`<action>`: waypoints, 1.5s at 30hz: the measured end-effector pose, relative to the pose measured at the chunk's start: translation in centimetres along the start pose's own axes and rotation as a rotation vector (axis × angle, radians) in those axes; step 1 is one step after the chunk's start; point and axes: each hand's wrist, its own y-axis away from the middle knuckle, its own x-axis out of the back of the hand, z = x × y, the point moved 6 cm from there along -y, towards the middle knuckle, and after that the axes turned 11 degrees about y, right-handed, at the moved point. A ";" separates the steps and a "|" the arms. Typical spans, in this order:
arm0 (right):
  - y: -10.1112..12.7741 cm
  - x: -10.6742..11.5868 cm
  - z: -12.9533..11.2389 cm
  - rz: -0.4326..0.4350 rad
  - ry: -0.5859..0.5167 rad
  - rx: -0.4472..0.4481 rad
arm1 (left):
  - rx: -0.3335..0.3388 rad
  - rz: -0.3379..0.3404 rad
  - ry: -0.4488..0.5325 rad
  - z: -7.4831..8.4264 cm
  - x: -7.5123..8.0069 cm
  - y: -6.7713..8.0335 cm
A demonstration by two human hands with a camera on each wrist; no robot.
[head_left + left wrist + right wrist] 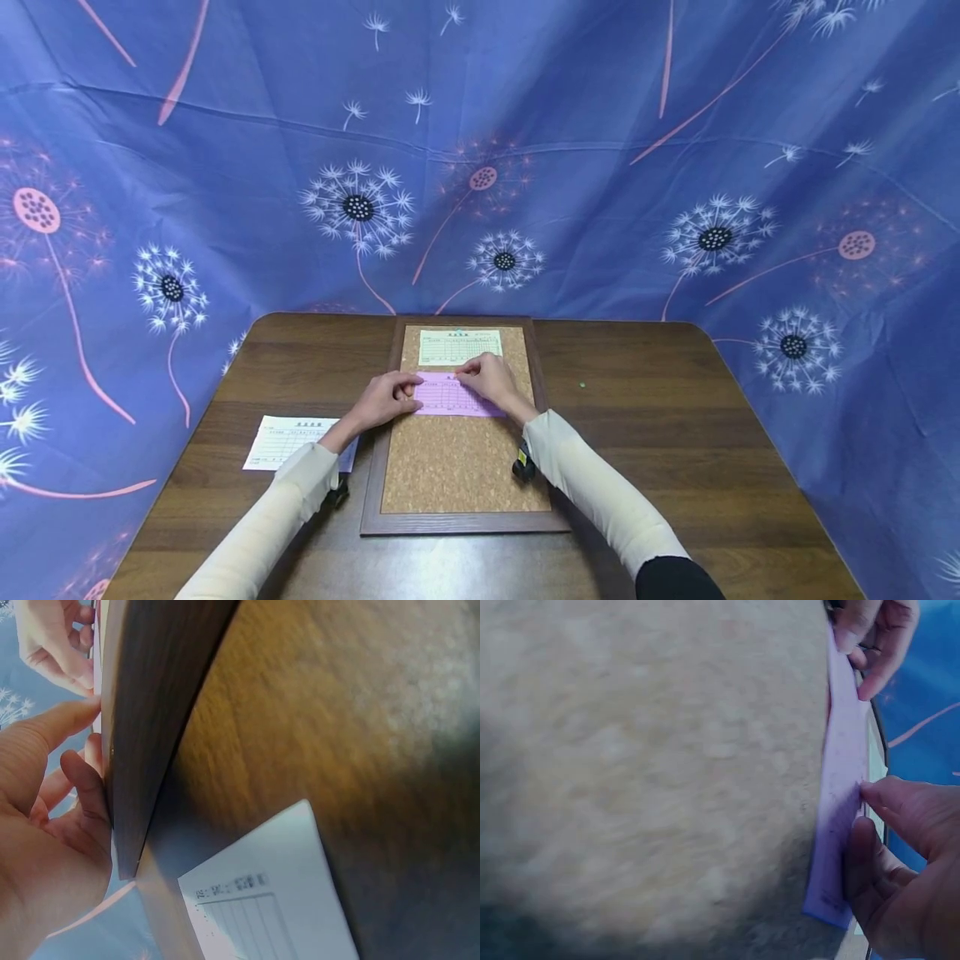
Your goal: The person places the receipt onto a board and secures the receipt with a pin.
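A cork board (457, 475) in a dark wooden frame (372, 487) lies flat on the table. A pale green form (459, 346) sits at its top. Below it lies a pink sheet (450, 402), held by both hands. My left hand (386, 398) has curled fingers and pinches the sheet's left edge over the frame. My right hand (491, 379) holds the top edge near the middle. In the right wrist view the pink sheet (840, 787) stands slightly off the cork (645, 750), with my right hand's (900, 847) thumb and a finger on it. The left hand (877, 637) grips its far end.
A white printed form (288, 442) lies on the brown table (675, 433) left of the board, seen also as the white form (262, 907) in the left wrist view. A tiny green dot (582, 385) sits on the wood to the right. Blue dandelion-patterned cloth (480, 167) surrounds the table.
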 end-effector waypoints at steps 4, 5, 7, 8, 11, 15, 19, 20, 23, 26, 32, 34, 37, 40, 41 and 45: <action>0.4 -0.1 0.2 -0.007 0.021 0.049 | -0.012 0.001 -0.001 0.1 0.1 -0.3; 0.4 -0.1 0.3 -0.016 0.028 0.069 | -0.020 0.004 -0.002 0.1 0.2 -0.4; 0.5 0.0 0.2 -0.045 0.037 0.109 | -0.032 0.012 -0.003 0.2 0.4 -0.6; 0.6 0.0 0.2 -0.059 0.038 0.133 | -0.040 0.016 -0.006 0.2 0.5 -0.6; 0.7 0.3 0.0 -0.091 0.039 0.194 | -0.050 0.019 -0.010 0.3 0.8 -0.7; 1.1 0.6 0.0 -0.111 0.033 0.266 | -0.046 0.007 -0.016 0.6 1.1 -0.5; 1.8 0.9 0.1 -0.103 0.027 0.319 | -0.032 -0.020 -0.014 1.0 0.9 -0.3; 2.0 1.0 0.1 -0.107 0.022 0.322 | -0.028 -0.028 -0.008 1.1 0.8 -0.2; 2.7 1.2 0.4 -0.159 -0.032 0.294 | -0.028 -0.048 0.017 0.9 0.6 0.1; 3.8 1.6 0.8 -0.241 -0.137 0.245 | -0.020 -0.068 0.032 0.8 0.5 0.9; 6.5 3.3 1.5 -0.264 -0.234 0.225 | -0.041 -0.064 0.038 1.2 0.8 3.2; 7.3 3.9 1.8 -0.235 -0.221 0.229 | -0.048 -0.049 0.040 1.3 1.2 4.0; 8.4 4.8 2.5 -0.213 -0.238 0.232 | -0.025 -0.049 0.055 1.1 1.8 5.3; 9.4 5.3 3.7 -0.221 -0.282 0.223 | 0.013 -0.057 0.060 0.7 2.6 6.7; 9.7 5.5 4.1 -0.224 -0.297 0.221 | 0.015 -0.057 0.058 0.5 3.0 7.2; 11.0 6.2 5.7 -0.234 -0.356 0.192 | 0.011 -0.026 0.013 -0.1 4.8 9.4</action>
